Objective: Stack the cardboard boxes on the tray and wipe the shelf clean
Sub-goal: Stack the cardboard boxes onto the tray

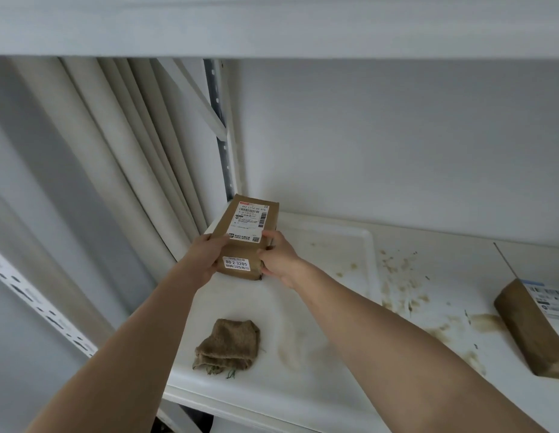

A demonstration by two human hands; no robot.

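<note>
A brown cardboard box [251, 226] with white shipping labels sits at the far left of the white tray [350, 242]. My left hand [206, 256] grips its left side and my right hand [279, 257] grips its right side, near the front end. A second cardboard box [528, 326] lies on the white shelf [428, 354] at the right edge of view, partly cut off. A folded brown cloth [229, 345] lies on the tray's near part.
Brown stains and crumbs [403, 285] cover the shelf between the tray and the right box. A white wall stands behind, an upper shelf overhead. Pale curtains [122, 157] and a perforated metal upright [222, 132] are at the left.
</note>
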